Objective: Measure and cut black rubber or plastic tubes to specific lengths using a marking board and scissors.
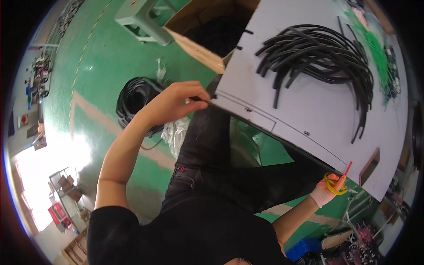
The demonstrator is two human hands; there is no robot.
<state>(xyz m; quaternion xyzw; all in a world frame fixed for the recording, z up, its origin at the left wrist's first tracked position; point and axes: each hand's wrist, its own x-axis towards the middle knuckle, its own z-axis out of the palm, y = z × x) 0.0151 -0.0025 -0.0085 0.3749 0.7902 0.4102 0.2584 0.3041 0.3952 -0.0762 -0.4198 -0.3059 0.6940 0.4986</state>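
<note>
There was the left hand, pinching a black tube at the table's corner! Its length seemed to follow the edge rightward, toward the right hand, curled round yellow-handled scissors.

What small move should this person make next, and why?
Perhaps bring the yellow-handled scissors to the right end of the drawn line: the right hand holds them close by, while the left hand is at the table corner near its left end.
</note>
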